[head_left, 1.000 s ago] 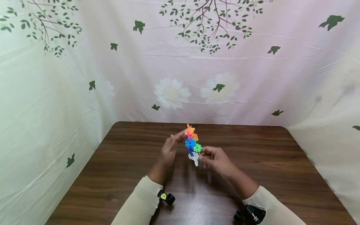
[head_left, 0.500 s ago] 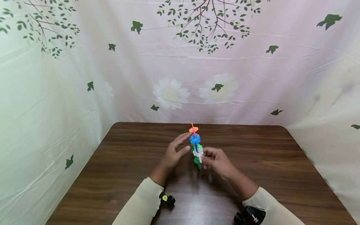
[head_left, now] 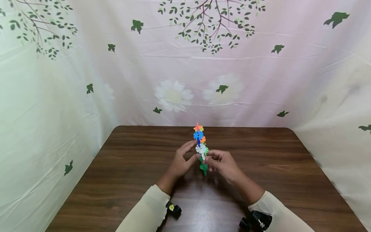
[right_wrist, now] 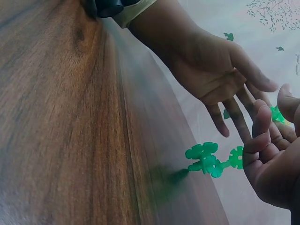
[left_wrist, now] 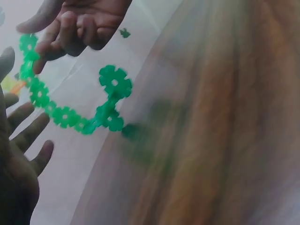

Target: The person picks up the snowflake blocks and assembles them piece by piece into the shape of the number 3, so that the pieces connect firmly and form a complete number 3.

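A chain of interlocking flower-shaped plastic discs point(head_left: 198, 135) stands nearly upright over the table, orange and pink at the top, then blue, white and green. In the left wrist view its green discs point(left_wrist: 65, 117) curve down in an arc, and one end turns up. My right hand point(head_left: 224, 164) pinches the chain around its lower middle, between thumb and curled fingers. From the other side my left hand point(head_left: 179, 162) reaches to it, fingertips right at the discs. The left wrist view shows the left hand's fingers point(left_wrist: 30, 133) spread and fairly straight. Part of the chain is hidden behind the right hand point(right_wrist: 276, 154).
The dark wooden table point(head_left: 116, 180) lies under both hands. Behind it hangs a pale curtain point(head_left: 130, 80) printed with leaves, birds and flowers, which also closes both sides. Black wrist cameras point(head_left: 175, 211) sit on the cream sleeves point(head_left: 145, 209).
The disc chain has turned in the right hand, bringing the white disc and the lower green ones to the front. My left hand has shifted right and nearer me, its thumb now at the chain.
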The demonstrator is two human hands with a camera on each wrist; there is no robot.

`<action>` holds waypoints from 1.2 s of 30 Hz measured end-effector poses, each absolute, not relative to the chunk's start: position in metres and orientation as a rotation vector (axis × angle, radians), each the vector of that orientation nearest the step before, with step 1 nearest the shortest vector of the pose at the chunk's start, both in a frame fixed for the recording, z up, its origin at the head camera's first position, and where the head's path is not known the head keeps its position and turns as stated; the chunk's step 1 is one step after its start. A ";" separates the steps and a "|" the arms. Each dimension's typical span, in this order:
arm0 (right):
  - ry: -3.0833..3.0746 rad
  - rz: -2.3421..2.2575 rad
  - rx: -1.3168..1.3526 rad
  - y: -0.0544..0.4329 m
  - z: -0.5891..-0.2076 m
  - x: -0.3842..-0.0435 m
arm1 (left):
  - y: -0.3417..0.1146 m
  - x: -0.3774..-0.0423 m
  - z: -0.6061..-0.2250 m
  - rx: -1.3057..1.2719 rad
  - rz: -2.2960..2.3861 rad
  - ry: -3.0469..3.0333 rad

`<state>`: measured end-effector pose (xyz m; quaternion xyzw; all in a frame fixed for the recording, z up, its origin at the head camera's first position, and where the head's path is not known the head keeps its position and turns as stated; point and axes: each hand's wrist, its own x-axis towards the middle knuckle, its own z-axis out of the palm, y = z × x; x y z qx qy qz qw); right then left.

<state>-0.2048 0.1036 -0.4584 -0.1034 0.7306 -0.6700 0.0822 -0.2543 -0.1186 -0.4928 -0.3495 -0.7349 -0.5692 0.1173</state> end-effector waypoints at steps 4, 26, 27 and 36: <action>2.157 -2.009 -0.302 0.104 -0.459 -0.205 | -0.110 -0.248 -0.493 -0.946 -1.616 -2.054; 2.108 -2.038 -0.416 0.105 -0.462 -0.204 | -0.092 -0.237 -0.497 -0.999 -1.674 -1.836; 2.111 -2.037 -0.414 0.105 -0.462 -0.204 | -0.092 -0.236 -0.497 -0.985 -1.712 -1.835; 2.168 -2.018 -0.417 0.104 -0.459 -0.204 | -0.089 -0.231 -0.491 -0.812 -1.997 -1.840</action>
